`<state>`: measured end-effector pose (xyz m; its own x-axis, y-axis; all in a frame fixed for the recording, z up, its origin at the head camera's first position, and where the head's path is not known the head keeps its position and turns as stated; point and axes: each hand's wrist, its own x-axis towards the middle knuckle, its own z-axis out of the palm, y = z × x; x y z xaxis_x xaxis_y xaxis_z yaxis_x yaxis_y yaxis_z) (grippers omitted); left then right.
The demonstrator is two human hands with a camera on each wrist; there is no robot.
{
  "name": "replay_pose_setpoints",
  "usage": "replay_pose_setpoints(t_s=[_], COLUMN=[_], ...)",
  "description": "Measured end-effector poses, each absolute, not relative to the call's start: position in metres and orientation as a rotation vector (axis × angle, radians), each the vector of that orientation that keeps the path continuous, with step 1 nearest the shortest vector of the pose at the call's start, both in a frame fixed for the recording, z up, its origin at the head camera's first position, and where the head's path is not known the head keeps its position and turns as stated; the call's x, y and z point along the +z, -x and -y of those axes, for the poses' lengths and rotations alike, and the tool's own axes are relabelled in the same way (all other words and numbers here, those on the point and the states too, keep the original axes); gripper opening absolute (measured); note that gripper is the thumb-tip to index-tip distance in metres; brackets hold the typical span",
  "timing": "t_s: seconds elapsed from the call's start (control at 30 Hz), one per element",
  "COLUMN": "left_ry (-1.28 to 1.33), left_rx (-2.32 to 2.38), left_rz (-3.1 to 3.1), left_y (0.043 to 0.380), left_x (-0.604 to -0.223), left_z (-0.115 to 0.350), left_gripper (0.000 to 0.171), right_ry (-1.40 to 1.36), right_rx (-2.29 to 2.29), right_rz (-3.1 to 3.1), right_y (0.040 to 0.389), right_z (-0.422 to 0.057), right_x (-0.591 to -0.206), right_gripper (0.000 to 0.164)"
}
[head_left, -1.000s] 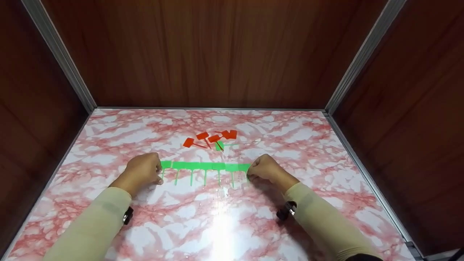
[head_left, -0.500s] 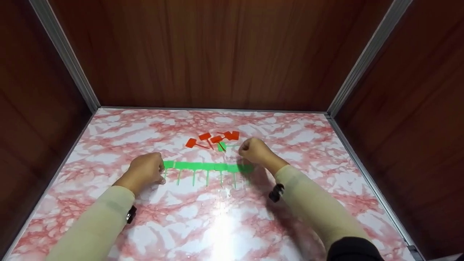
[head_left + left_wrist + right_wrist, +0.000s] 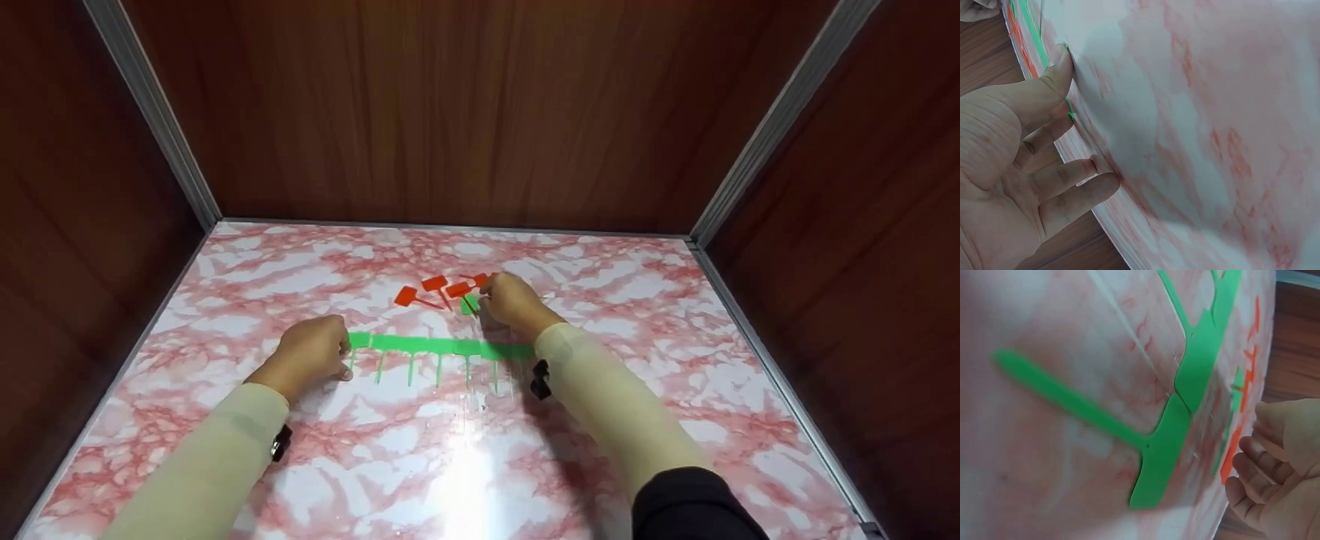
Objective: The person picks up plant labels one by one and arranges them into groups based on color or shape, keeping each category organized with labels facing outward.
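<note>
Several green tags (image 3: pixel 427 345), flat rectangles with a thin stem each, lie edge to edge in a row, stems toward me. At the left end rests my left hand (image 3: pixel 311 349), its thumb and fingertips spread around the end tag; in the left wrist view, bits of green show at the thumb (image 3: pixel 1058 64) and a finger. My right hand (image 3: pixel 517 304) has loosely bent fingers and reaches over the loose tags behind the row, partly covering the rightmost red tags. A loose green tag (image 3: pixel 469 304) lies beside its fingertips. The right wrist view shows the row's right-end tag (image 3: pixel 1162 455) close up.
More red tags, one of them this red tag (image 3: pixel 406 295), lie scattered behind the row. The tabletop (image 3: pixel 360 457) is pink-and-white marbled. Brown wood-look panels (image 3: pixel 450 112) enclose its back and sides, with metal posts (image 3: pixel 165 135) at the corners.
My right hand has left the right end of the green row and moved back and left to the loose tags. The left hand stays at the row's left end. The head view has shifted slightly.
</note>
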<state>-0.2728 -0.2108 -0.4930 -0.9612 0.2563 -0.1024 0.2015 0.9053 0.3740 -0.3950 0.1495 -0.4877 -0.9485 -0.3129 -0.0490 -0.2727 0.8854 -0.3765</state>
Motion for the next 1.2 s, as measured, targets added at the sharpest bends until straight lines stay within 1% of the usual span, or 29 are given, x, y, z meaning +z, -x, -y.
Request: replay_pose_setpoints(t_s=[0.1, 0.2, 0.33, 0.63, 0.83, 0.9, 1.03, 1.2], left_ry=[-0.359, -0.365, -0.369, -0.364, -0.356, -0.348, -0.361, -0.367], left_rx=[0.539, 0.544, 0.54, 0.527, 0.537, 0.528, 0.509, 0.509], left_rz=[-2.924, -2.929, -2.932, -2.921, -2.914, -2.911, -2.914, -2.93], left_y=[0.273, 0.273, 0.274, 0.275, 0.275, 0.276, 0.276, 0.276], left_x=[-0.494, -0.495, -0.494, -0.493, -0.495, -0.495, -0.496, -0.496], left_z=[0.209, 0.207, 0.206, 0.208, 0.21, 0.211, 0.211, 0.211], left_gripper=[0.036, 0.035, 0.035, 0.036, 0.035, 0.035, 0.036, 0.038], right_ry=[0.438, 0.326, 0.243, 0.279, 0.217, 0.232, 0.237, 0.147], right_rx=[-0.561, -0.65, -0.756, -0.771, -0.819, -0.785, -0.721, -0.746], right_rz=[-2.92, -2.825, -2.744, -2.718, -2.747, -2.803, -2.892, -2.85], right_y=[0.399, 0.401, 0.403, 0.405, 0.402, 0.402, 0.403, 0.404], right_z=[-0.145, -0.143, -0.144, -0.144, -0.138, -0.136, -0.134, -0.133], right_x=[-0.491, -0.492, -0.492, -0.494, -0.498, -0.5, -0.504, -0.502], right_gripper=[0.03, 0.032, 0.035, 0.038, 0.023, 0.023, 0.029, 0.025])
